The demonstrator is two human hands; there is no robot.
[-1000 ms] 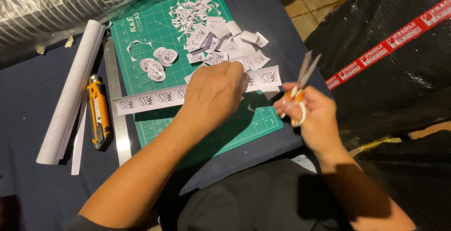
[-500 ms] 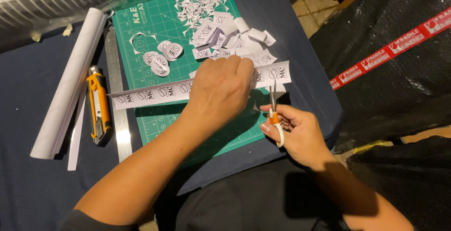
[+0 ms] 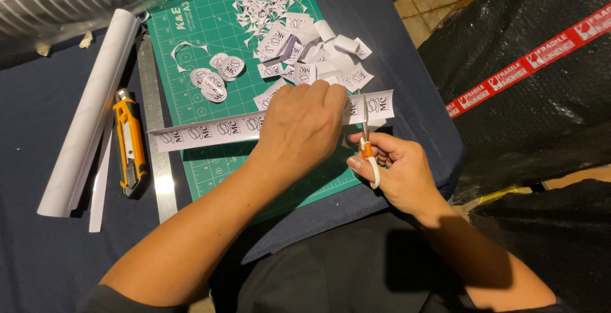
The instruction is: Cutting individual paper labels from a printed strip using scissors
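Left hand [image 3: 304,128] pins paper strip [image 3: 210,130]; right hand [image 3: 398,170] w/ scissors [image 3: 367,144] cutting it.

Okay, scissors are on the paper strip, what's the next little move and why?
Probably close the scissors to snip across the printed strip. The right hand has the blades standing across it just right of the left hand, which pins it to the green mat, leaving one short end piece beyond the blades.
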